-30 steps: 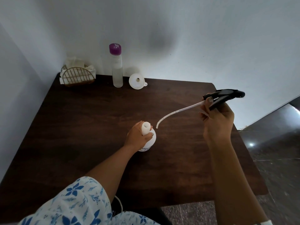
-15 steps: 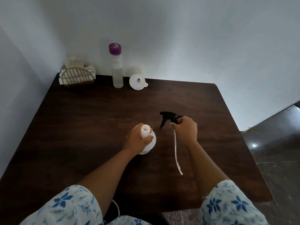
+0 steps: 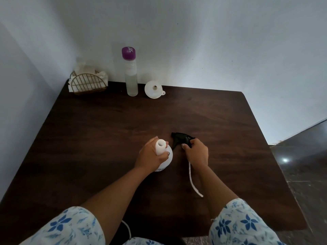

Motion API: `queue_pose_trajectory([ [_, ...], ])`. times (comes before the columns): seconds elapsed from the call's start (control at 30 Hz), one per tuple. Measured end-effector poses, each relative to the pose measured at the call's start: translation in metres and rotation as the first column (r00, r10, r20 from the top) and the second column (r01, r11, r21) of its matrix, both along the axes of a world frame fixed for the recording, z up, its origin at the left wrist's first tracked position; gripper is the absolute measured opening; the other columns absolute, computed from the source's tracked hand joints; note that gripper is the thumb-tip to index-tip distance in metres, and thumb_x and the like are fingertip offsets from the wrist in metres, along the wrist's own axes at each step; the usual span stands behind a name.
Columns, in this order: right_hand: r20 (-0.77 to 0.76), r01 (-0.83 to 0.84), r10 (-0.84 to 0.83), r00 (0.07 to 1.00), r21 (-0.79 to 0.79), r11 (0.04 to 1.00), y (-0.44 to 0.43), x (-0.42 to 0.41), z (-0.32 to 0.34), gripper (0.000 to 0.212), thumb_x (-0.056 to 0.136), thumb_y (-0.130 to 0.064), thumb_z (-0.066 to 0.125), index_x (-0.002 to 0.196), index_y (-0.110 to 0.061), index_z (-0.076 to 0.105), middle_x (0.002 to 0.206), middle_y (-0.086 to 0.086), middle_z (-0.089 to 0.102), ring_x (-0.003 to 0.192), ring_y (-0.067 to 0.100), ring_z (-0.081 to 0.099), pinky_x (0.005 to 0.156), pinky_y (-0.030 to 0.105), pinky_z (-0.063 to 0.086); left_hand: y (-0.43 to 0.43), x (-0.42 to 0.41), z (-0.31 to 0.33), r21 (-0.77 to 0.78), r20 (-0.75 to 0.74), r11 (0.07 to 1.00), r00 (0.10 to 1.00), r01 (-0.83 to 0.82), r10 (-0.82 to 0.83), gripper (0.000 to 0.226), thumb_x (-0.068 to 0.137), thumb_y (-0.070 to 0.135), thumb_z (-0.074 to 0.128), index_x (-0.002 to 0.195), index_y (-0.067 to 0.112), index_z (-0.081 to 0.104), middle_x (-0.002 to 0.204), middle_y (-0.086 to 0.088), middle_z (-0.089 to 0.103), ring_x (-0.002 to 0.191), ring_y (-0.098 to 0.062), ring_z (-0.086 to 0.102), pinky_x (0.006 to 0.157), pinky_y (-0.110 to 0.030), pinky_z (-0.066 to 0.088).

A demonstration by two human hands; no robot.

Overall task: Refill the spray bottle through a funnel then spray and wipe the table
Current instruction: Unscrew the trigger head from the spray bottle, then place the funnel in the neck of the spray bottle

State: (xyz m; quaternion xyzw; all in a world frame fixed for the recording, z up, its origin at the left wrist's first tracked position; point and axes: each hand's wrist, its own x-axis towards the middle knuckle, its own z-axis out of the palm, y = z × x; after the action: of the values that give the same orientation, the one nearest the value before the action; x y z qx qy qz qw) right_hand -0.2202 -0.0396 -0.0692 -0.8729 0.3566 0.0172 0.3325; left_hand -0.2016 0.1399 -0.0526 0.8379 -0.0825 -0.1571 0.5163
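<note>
A white spray bottle (image 3: 161,148) stands open-necked in the middle of the dark wooden table (image 3: 109,124). My left hand (image 3: 150,156) is wrapped around its neck and shoulder. Just to its right lies the black spray head (image 3: 180,138) on the table, its white dip tube (image 3: 192,183) trailing toward me. My right hand (image 3: 197,152) rests over the spray head's rear, fingers still curled on it. At the back stand a clear refill bottle with a purple cap (image 3: 130,71) and a white funnel (image 3: 154,89) lying on its side.
A gold wire holder with white napkins (image 3: 88,82) sits in the table's back left corner against the walls. The table's right edge drops to a dark tiled floor (image 3: 304,174). Blue-flowered sleeves cover both my upper arms.
My right hand brought the spray head down from the air at the right and laid it on the table beside the bottle. The left hand kept hold of the bottle.
</note>
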Motion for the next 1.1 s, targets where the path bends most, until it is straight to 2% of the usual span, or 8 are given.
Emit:
queue_pose_trajectory([
  [0.13, -0.026, -0.016, 0.015, 1.0, -0.05, 0.999, -0.003, 0.0, 0.0, 0.04, 0.086, -0.037, 0.064, 0.117, -0.014, 0.056, 0.106, 0.004, 0.066, 0.091, 0.018, 0.06, 0.073, 0.032, 0.052, 0.0, 0.0, 0.0, -0.02, 0.008, 1.0, 1.0, 0.017, -0.017, 0.036, 0.076, 0.02, 0.072, 0.11, 0.023, 0.061, 0.138, -0.002, 0.049, 0.131, -0.014, 0.038, 0.106, -0.038, 0.036],
  [0.23, -0.061, -0.058, 0.05, 0.997, -0.131, 0.99, -0.001, 0.0, 0.005, 0.047, 0.084, -0.045, 0.063, 0.118, -0.014, 0.055, 0.112, 0.006, 0.063, 0.104, 0.025, 0.056, 0.084, 0.038, 0.051, 0.004, 0.003, -0.001, 0.008, 0.011, 0.998, 0.998, 0.065, -0.066, 0.051, 0.073, 0.026, 0.075, 0.121, 0.026, 0.056, 0.144, -0.001, 0.042, 0.137, -0.013, 0.028, 0.105, -0.032, 0.034],
  [0.37, 0.002, 0.021, -0.021, 1.0, -0.258, 0.966, 0.004, 0.004, 0.019, 0.047, 0.081, -0.046, 0.066, 0.113, -0.015, 0.052, 0.118, 0.011, 0.049, 0.105, 0.026, 0.049, 0.078, 0.033, 0.044, 0.02, 0.012, 0.003, 0.179, -0.022, 0.919, 0.935, 0.352, -0.354, 0.09, 0.061, 0.032, 0.08, 0.138, 0.032, 0.033, 0.155, 0.007, 0.017, 0.143, -0.014, 0.006, 0.109, -0.039, 0.026],
  [0.5, 0.094, -0.021, 0.043, 0.995, -0.218, 0.976, 0.01, 0.024, 0.035, 0.047, 0.082, -0.043, 0.066, 0.117, -0.016, 0.05, 0.119, 0.01, 0.047, 0.098, 0.02, 0.051, 0.076, 0.028, 0.043, 0.038, 0.026, 0.017, 0.146, -0.108, 0.855, 0.867, 0.498, -0.486, 0.095, 0.064, 0.014, 0.068, 0.144, 0.029, 0.019, 0.156, 0.014, -0.001, 0.142, -0.009, -0.006, 0.114, -0.04, 0.019],
  [0.6, 0.116, -0.093, 0.12, 0.986, -0.215, 0.972, 0.019, 0.048, 0.042, 0.048, 0.083, -0.043, 0.066, 0.119, -0.017, 0.049, 0.12, 0.009, 0.046, 0.098, 0.017, 0.049, 0.079, 0.028, 0.044, 0.05, 0.041, 0.024, 0.164, -0.043, 0.905, 0.919, 0.393, -0.391, 0.091, 0.068, 0.004, 0.064, 0.144, 0.027, 0.02, 0.156, 0.011, 0.009, 0.142, -0.009, 0.005, 0.113, -0.032, 0.02],
  [0.73, 0.091, -0.225, 0.245, 0.965, -0.186, 0.956, 0.027, 0.082, 0.044, 0.053, 0.083, -0.045, 0.064, 0.124, -0.016, 0.046, 0.124, 0.01, 0.046, 0.111, 0.024, 0.047, 0.087, 0.032, 0.042, 0.054, 0.059, 0.024, 0.099, 0.132, 0.994, 0.989, 0.053, -0.066, 0.07, 0.076, 0.0, 0.057, 0.139, 0.021, 0.035, 0.149, 0.002, 0.033, 0.137, -0.011, 0.028, 0.109, -0.024, 0.026],
  [0.97, 0.046, -0.384, 0.393, 0.918, -0.129, 0.914, 0.026, 0.148, 0.039, 0.053, 0.083, -0.046, 0.064, 0.124, -0.02, 0.043, 0.13, 0.008, 0.045, 0.119, 0.026, 0.041, 0.093, 0.037, 0.041, 0.022, 0.105, 0.006, 0.104, 0.166, 0.99, 0.983, -0.092, 0.074, 0.067, 0.085, 0.025, 0.062, 0.142, 0.021, 0.027, 0.149, -0.001, 0.032, 0.136, -0.013, 0.03, 0.106, -0.024, 0.026],
  [1.1, -0.037, -0.555, 0.557, 0.83, -0.157, 0.817, 0.018, 0.195, 0.032, 0.054, 0.085, -0.043, 0.06, 0.131, -0.023, 0.039, 0.141, 0.016, 0.031, 0.13, 0.035, 0.028, 0.102, 0.045, 0.036, 0.005, 0.133, -0.011, 0.154, 0.177, 0.983, 0.981, -0.103, 0.075, 0.069, 0.086, 0.027, 0.061, 0.143, 0.019, 0.023, 0.151, -0.003, 0.028, 0.139, -0.013, 0.024, 0.111, -0.025, 0.022],
])
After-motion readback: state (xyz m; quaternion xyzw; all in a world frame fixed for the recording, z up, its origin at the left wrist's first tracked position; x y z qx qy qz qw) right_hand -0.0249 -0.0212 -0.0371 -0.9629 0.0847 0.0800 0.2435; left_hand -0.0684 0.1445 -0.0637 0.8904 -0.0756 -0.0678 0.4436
